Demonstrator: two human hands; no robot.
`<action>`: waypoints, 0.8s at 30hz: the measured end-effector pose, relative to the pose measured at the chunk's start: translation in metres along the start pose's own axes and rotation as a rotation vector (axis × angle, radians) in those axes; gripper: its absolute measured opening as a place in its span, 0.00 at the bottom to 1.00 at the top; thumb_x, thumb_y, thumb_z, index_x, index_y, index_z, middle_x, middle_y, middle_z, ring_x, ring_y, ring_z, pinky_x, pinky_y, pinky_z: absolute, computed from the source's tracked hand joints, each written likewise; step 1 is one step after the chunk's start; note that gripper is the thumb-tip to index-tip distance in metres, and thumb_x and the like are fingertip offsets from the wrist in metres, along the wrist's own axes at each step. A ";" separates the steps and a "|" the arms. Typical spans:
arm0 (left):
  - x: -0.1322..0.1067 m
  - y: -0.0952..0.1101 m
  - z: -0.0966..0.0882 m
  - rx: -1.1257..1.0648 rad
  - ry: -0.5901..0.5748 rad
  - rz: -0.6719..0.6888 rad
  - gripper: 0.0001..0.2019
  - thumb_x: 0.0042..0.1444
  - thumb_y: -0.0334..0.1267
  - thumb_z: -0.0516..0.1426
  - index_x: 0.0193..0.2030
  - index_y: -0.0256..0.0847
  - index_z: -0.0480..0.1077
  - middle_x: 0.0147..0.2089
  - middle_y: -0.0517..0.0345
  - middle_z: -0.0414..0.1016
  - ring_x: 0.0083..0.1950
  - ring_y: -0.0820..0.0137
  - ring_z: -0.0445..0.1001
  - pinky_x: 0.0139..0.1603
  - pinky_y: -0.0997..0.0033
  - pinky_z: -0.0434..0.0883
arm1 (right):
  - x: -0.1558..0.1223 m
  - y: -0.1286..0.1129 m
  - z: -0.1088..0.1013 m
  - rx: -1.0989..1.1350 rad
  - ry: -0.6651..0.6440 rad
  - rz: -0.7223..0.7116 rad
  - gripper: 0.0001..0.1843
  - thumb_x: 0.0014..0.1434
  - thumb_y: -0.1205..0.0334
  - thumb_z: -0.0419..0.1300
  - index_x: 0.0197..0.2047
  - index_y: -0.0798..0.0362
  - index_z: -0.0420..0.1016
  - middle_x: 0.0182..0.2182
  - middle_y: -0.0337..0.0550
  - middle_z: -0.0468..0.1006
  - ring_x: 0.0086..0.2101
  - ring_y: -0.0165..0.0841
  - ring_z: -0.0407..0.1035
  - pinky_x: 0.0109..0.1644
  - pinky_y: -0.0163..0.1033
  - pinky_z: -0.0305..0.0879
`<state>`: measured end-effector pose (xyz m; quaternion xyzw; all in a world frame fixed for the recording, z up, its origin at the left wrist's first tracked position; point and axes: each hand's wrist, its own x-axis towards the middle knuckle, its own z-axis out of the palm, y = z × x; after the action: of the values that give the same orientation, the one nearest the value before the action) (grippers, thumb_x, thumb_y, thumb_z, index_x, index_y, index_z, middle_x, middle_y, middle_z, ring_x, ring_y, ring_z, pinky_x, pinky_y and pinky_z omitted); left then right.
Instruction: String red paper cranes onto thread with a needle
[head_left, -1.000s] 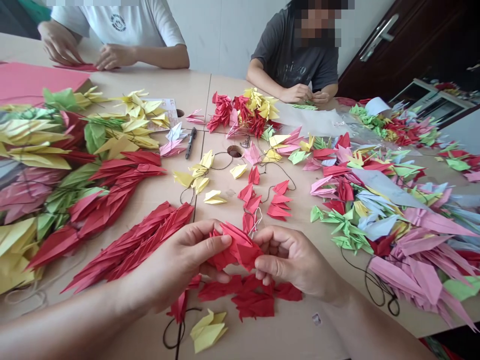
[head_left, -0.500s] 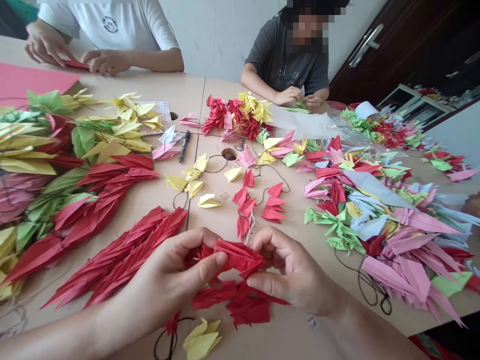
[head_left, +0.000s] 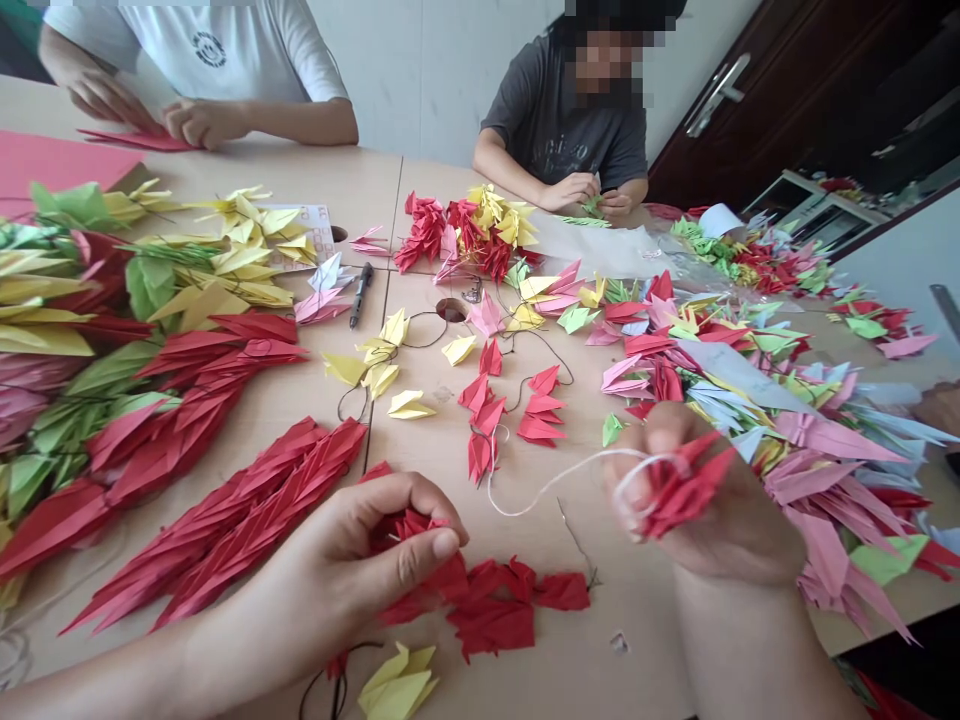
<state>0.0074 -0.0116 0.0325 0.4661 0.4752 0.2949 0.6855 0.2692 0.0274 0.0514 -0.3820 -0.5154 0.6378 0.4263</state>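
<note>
My left hand is closed around a bunch of red paper cranes low on the table, just above several loose red cranes. My right hand is raised to the right and blurred; its fingers pinch a red paper crane. A pale string runs from that hand back toward the small red cranes at the table's middle. A thin needle lies on the table below the string.
Long stacks of red cranes lie at left, with yellow, green and red stacks behind. Pink, green and blue cranes cover the right. A black pen lies mid-table. Two people fold paper across the wooden table.
My right hand pulled away to the right and up with one red crane, drawing the pale string out. My left hand stayed low, keeping the other red cranes.
</note>
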 end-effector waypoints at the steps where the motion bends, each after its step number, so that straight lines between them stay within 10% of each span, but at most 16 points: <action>1: 0.001 -0.001 -0.001 -0.033 0.009 -0.019 0.14 0.55 0.50 0.63 0.31 0.40 0.73 0.27 0.61 0.71 0.26 0.76 0.66 0.27 0.80 0.67 | -0.001 -0.004 -0.006 -0.003 0.063 -0.030 0.23 0.43 0.41 0.72 0.28 0.45 0.68 0.19 0.35 0.71 0.15 0.27 0.63 0.14 0.30 0.54; 12: 0.011 -0.003 -0.005 -0.330 0.190 -0.192 0.16 0.48 0.47 0.69 0.33 0.41 0.70 0.30 0.62 0.77 0.27 0.74 0.75 0.33 0.75 0.76 | -0.010 -0.032 -0.032 -0.293 0.258 0.041 0.20 0.50 0.42 0.68 0.43 0.40 0.79 0.32 0.49 0.81 0.35 0.47 0.75 0.32 0.46 0.69; 19: 0.014 -0.006 -0.010 -0.418 0.153 -0.199 0.12 0.49 0.41 0.69 0.37 0.41 0.75 0.39 0.56 0.79 0.40 0.70 0.77 0.41 0.76 0.77 | -0.004 -0.030 -0.032 0.101 0.318 -0.205 0.14 0.44 0.48 0.73 0.31 0.39 0.75 0.20 0.37 0.73 0.18 0.29 0.63 0.15 0.34 0.48; 24: 0.015 -0.003 -0.010 -0.485 0.194 -0.239 0.13 0.45 0.38 0.71 0.36 0.40 0.75 0.36 0.57 0.79 0.35 0.71 0.78 0.37 0.74 0.78 | 0.010 -0.003 -0.003 0.013 0.146 0.017 0.17 0.47 0.48 0.73 0.34 0.44 0.73 0.23 0.35 0.76 0.21 0.30 0.69 0.20 0.34 0.61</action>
<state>0.0034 0.0040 0.0226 0.1987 0.5056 0.3603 0.7584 0.2695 0.0377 0.0529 -0.4291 -0.4753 0.6153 0.4598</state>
